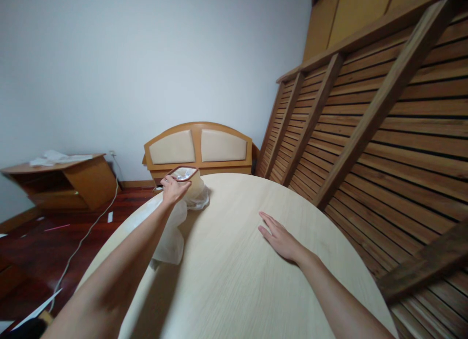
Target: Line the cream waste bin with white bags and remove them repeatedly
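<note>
My left hand [174,188] is closed on the near left edge of a squarish, pale container [195,184] with a brown rim, at the far left part of the round table [230,261]. Something shiny and clear shows inside the rim, but I cannot make out what. Crumpled translucent white plastic [171,239] lies beside and under the container, partly hidden by my left forearm. Right of the table's middle, my right hand [281,237] is open with nothing in it, its fingers stretched out and low over or on the tabletop.
Behind the table stands a wooden headboard [197,144] with two cream panels. A large slatted wood frame [351,120] leans along the right side. At left are a low wooden cabinet [87,180] with white sheets on it and a cable [93,227] across the dark red floor.
</note>
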### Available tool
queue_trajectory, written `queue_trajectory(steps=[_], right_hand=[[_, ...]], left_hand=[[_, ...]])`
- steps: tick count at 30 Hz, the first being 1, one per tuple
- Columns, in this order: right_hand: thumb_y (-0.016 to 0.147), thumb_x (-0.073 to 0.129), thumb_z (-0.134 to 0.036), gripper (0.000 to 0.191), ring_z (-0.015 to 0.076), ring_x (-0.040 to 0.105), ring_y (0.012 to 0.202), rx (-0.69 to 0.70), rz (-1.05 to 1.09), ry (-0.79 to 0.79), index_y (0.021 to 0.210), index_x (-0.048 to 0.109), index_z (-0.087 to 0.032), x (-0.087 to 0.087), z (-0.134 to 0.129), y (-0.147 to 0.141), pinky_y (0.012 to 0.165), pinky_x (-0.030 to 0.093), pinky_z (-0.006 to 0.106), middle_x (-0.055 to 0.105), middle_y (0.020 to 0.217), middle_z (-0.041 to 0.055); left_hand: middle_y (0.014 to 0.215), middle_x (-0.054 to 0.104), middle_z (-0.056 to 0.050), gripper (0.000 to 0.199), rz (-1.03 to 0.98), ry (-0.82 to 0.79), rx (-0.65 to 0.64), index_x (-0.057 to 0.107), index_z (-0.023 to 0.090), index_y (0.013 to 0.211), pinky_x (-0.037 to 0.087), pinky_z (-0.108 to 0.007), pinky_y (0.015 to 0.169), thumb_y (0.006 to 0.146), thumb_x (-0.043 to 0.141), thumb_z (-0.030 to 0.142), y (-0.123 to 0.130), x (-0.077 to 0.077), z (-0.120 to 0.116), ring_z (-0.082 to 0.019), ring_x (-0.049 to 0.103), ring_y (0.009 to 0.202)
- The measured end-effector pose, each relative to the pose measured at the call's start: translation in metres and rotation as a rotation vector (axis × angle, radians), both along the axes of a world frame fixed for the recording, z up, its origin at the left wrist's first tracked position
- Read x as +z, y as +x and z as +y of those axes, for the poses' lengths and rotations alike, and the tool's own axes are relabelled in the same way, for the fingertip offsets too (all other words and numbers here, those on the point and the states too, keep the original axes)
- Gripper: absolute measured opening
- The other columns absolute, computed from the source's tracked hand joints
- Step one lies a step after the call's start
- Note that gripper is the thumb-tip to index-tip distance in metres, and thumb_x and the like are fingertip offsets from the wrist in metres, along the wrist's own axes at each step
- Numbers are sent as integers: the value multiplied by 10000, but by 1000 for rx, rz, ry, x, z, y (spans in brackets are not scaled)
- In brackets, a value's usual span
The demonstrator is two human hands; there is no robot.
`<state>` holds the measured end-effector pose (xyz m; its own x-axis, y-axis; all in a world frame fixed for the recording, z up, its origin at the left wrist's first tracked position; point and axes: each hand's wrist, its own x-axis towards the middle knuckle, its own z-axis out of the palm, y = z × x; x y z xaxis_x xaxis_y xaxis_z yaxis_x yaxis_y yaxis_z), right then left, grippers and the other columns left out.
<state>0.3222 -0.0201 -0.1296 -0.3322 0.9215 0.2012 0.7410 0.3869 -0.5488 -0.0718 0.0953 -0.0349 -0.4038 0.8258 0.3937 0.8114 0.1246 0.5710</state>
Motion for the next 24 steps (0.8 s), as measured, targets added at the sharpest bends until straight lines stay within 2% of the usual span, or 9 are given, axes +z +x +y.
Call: queue_trajectory(steps=[5, 7, 10, 12, 14, 16, 18, 21, 24], right_hand=[[1009, 290, -592, 718, 253, 338, 1485, -21, -81, -7, 1544, 357, -119, 2, -2, -4, 1237, 234, 443, 375, 1601, 148], [1012, 293, -570, 700, 258, 350, 1478, -26, -119, -3, 1531, 380, -108, 4, -3, -7, 1236, 228, 446, 397, 1589, 149], [1017, 292, -549, 671, 264, 344, 1481, -33, -173, -5, 1508, 425, -112, 6, -5, -12, 1241, 200, 457, 416, 1579, 141], [1018, 286, -553, 665, 266, 327, 1490, -39, -200, -8, 1497, 448, -121, 5, -5, -15, 1243, 186, 459, 416, 1580, 134], [1018, 275, -566, 665, 264, 313, 1497, -44, -212, -10, 1492, 461, -138, 4, -5, -18, 1243, 180, 462, 411, 1585, 124], [1017, 263, -579, 666, 261, 306, 1501, -48, -216, -11, 1485, 476, -156, 2, -6, -21, 1244, 175, 467, 405, 1590, 114], [1015, 257, -587, 662, 255, 310, 1500, -52, -220, -7, 1470, 499, -170, 1, -6, -23, 1244, 175, 462, 407, 1591, 106], [1015, 254, -577, 649, 247, 313, 1498, -64, -250, -2, 1454, 519, -180, 3, -8, -29, 1243, 181, 447, 409, 1591, 96], [995, 293, -603, 676, 252, 246, 1524, -83, -329, -48, 1517, 435, -197, 9, -9, -40, 1248, 146, 463, 328, 1633, 76]], left_hand=[[1400, 404, -303, 866, 3, -17, 45, 346, 29, 1333, 354, -523, 1130, 746, 638, 595, -19, 4, -4, -439, 382, 1390], [1473, 344, -315, 936, 19, -9, 47, 307, 37, 1381, 296, -564, 1160, 734, 660, 613, -18, 6, -8, -457, 287, 1451], [1593, 131, -334, 985, 126, 81, 14, 252, 41, 1440, 201, -620, 1186, 744, 676, 594, 1, 0, -24, -487, 81, 1512], [1615, 73, -333, 868, 244, 176, -98, 264, 35, 1439, 191, -591, 1206, 805, 646, 487, 23, -16, -44, -453, 64, 1528], [1615, 112, -324, 742, 314, 196, -263, 305, 38, 1414, 211, -572, 1214, 849, 603, 416, 47, -42, -71, -423, 95, 1534], [1606, 204, -291, 661, 329, 152, -427, 329, 61, 1410, 241, -558, 1216, 885, 562, 387, 65, -69, -100, -395, 176, 1525], [1599, 258, -265, 624, 313, 90, -568, 353, 74, 1412, 271, -537, 1217, 901, 548, 375, 72, -90, -126, -368, 232, 1515], [1562, 386, -205, 547, 299, -30, -767, 400, 115, 1418, 321, -456, 1214, 939, 499, 358, 67, -99, -149, -289, 354, 1471], [1560, 415, -192, 548, 334, -165, -814, 436, 115, 1436, 312, -436, 1219, 958, 465, 380, 59, -92, -151, -279, 385, 1459]])
